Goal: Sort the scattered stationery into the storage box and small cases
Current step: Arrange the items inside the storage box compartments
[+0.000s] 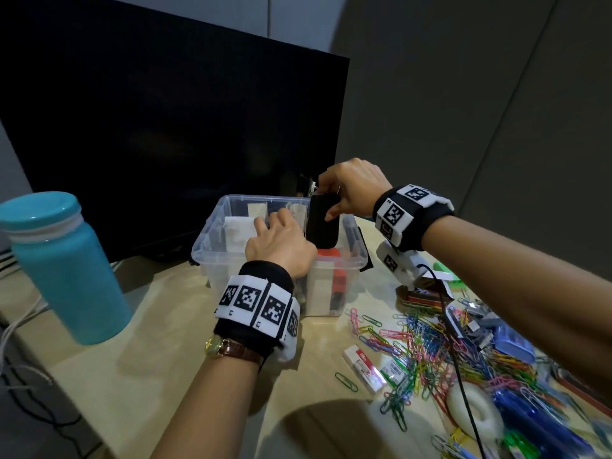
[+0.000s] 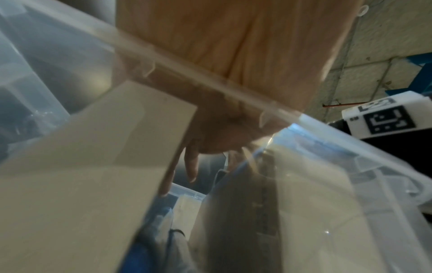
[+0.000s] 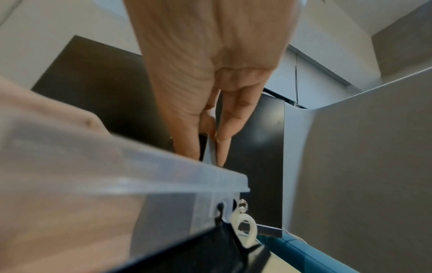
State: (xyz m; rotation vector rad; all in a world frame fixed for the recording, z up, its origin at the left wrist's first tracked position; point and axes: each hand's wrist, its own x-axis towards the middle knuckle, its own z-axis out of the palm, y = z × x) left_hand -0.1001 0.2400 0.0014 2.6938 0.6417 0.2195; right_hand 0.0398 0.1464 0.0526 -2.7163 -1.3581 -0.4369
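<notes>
A clear plastic storage box (image 1: 202, 238) stands mid-desk in front of a dark monitor. My left hand (image 1: 269, 222) reaches down into it from the near side. Its fingers (image 2: 190, 166) hang fairly straight beside a pale card-like sheet (image 2: 105, 157) and white packets (image 1: 239, 226), gripping nothing I can see. My right hand (image 1: 327, 201) pinches the top of a black oblong case (image 1: 322, 226). The case stands upright over the box's right half, above a red item (image 1: 332, 253). In the right wrist view the fingertips (image 3: 222, 144) clamp the case's thin edge just over the box rim (image 3: 163, 166).
A teal bottle (image 1: 68, 273) stands at the left. Right of the box lie a heap of coloured paper clips (image 1: 430, 352), erasers (image 1: 364, 364), a white tape roll (image 1: 477, 414), blue pens (image 1: 536, 425) and a black cable (image 1: 455, 342). The monitor (image 1: 165, 127) blocks the back.
</notes>
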